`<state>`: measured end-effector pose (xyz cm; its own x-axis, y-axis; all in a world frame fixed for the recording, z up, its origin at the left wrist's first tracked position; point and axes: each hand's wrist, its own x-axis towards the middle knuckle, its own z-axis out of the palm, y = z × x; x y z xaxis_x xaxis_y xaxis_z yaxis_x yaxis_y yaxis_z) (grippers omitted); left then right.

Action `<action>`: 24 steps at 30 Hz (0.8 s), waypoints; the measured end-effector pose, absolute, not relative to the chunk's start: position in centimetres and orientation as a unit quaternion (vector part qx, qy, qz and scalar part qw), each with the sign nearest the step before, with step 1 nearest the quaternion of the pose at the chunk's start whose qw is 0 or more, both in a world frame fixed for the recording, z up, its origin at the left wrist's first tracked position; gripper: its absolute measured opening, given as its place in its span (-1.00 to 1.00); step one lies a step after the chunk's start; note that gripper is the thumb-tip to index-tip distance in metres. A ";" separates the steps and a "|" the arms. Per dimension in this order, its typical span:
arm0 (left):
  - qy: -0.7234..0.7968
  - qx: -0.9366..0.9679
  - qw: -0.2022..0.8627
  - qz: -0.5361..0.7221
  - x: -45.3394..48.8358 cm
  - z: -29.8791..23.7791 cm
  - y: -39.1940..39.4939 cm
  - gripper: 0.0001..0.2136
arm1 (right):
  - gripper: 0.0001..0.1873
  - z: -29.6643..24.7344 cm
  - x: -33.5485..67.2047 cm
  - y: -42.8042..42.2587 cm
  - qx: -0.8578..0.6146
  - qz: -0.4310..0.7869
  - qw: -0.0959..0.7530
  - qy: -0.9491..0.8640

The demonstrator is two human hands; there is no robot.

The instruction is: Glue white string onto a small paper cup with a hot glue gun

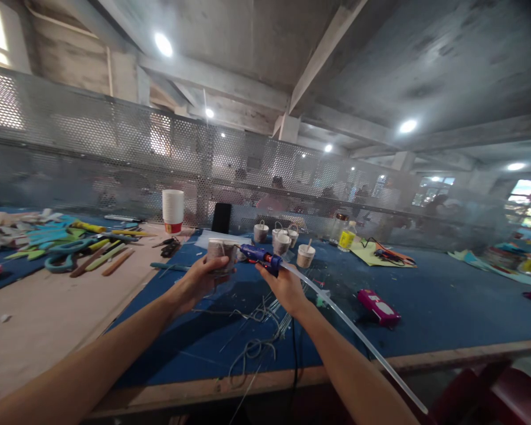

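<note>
My left hand is wrapped round a small grey-brown cup, held upright above the blue table. In my right hand is a blue glue gun, its nozzle pointing left at the cup's rim; whether it touches I cannot tell. A long translucent glue stick runs out of the gun's back, down to the right. Beyond my hands stand several similar small cups, some with loop handles, among them a cup and another with a stick in it.
Grey cord and thin wires lie below my hands. At left are scissors, clay-coloured tools and a paper cup stack. To the right are a yellow-labelled bottle and a magenta box. A perforated metal screen stands behind.
</note>
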<state>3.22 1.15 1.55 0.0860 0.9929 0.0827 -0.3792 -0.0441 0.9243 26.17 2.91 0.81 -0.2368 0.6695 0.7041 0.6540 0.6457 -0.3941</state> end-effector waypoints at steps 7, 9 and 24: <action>0.346 0.431 0.603 0.575 3.3 1.7 0.8 -0.65 | -0.61 0.7 26.1 3.0 -0.419 0.017 0.463 -0.781; 0.343 0.427 0.608 0.574 3.3 1.9 0.7 -0.66 | -0.61 0.7 26.1 2.9 -0.416 0.032 0.472 -0.777; 0.331 0.409 0.598 0.605 2.8 1.9 0.4 -0.73 | -0.57 2.0 26.1 4.0 -0.338 0.556 0.518 -0.556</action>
